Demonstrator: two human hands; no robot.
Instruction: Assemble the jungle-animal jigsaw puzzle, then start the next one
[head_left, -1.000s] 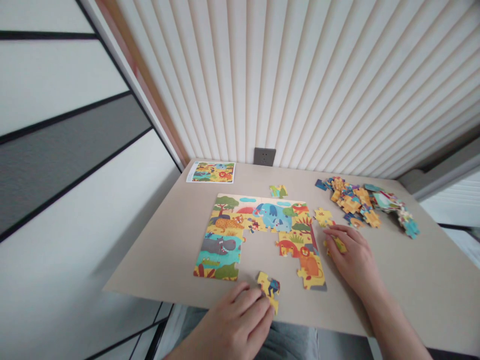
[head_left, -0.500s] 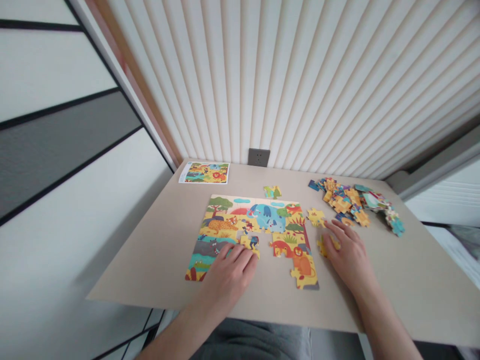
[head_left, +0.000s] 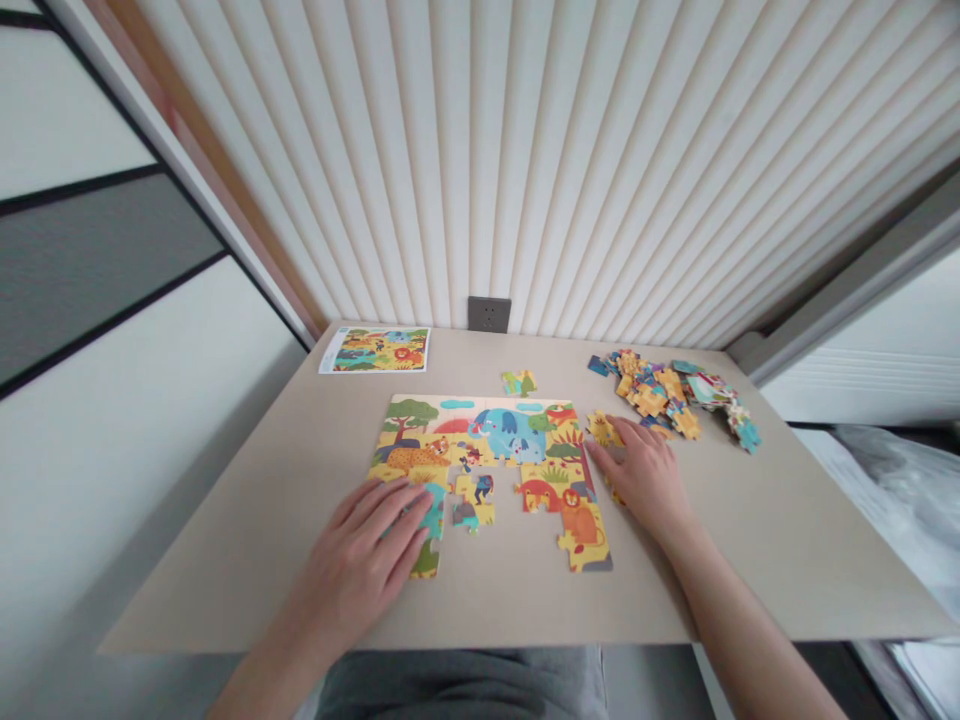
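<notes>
A partly joined animal jigsaw puzzle [head_left: 495, 405] lies on the table in front of me. My left hand [head_left: 375, 545] rests on its lower left part with fingers stretched out, hiding much of that corner. Beside those fingers, a puzzle piece [head_left: 474, 502] with dark blue trouser legs sits in the gap, close to the left block. To the puzzle's right, my right hand [head_left: 645, 475] lies with thumb and fingers apart. Its fingertips are at a yellow puzzle piece [head_left: 602, 428]; another yellow piece is mostly hidden under the hand.
A heap of loose puzzle pieces [head_left: 651, 390] spreads over the table's back right. One green-and-yellow piece [head_left: 519, 382] lies behind the puzzle. The printed reference picture [head_left: 379, 350] is at the back left. A wall socket [head_left: 489, 314] sits on the ribbed wall behind the table.
My left hand has moved left off the trouser-leg piece, uncovering it, onto the puzzle's lower left. My right hand has shifted slightly toward the upper yellow piece. The camera view has turned right.
</notes>
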